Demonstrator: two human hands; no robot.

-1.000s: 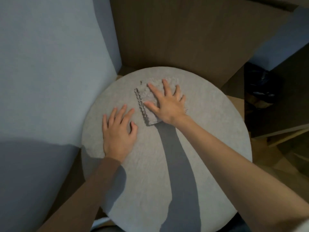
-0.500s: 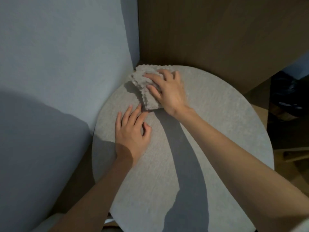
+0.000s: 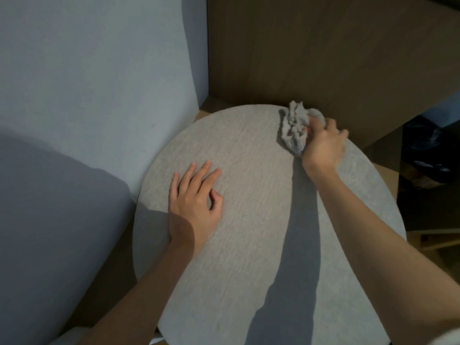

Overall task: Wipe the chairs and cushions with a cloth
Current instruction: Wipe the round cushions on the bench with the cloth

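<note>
Blue-grey wall (image 3: 87, 83) fills the left of the view, its lower part in shadow. Just beside it lies a round grey cushion (image 3: 249, 257), seen from above and crossed by arm shadows.

Left hand (image 3: 196, 202): palm down on the left half of the cushion, fingers spread and mostly straight, grasping nothing. It appears to brace the cushion.

Cloth (image 3: 295, 125): a pale grey rag at the cushion's far right rim, bunched into a crumpled wad, not laid flat.

Right hand (image 3: 323, 148): fingers curled round the cloth, pressing it onto the cushion close to the brown wood panel (image 3: 323, 46) that stands behind. A dark gap (image 3: 428, 170) opens to the right of the cushion; what lies in it is too dim to tell.

Likely faults from this position:
1. Poor coverage. A wadded cloth probably meets the fabric over a small patch only, so each stroke may leave unwiped strips between passes.
2. Overrun. With the cloth at the rim, a stroke carried further back or right could take it off the cushion, and a loosened grip could let it drop behind or into the gap.
3. Knuckle contact. The right hand works near the panel; a quick outward stroke may knock it there.
4. Shift. If the left hand lifts during a firm stroke, the cushion may slide or turn on whatever carries it.
5. Omission. The area under the left hand cannot be wiped until that hand moves.
</note>
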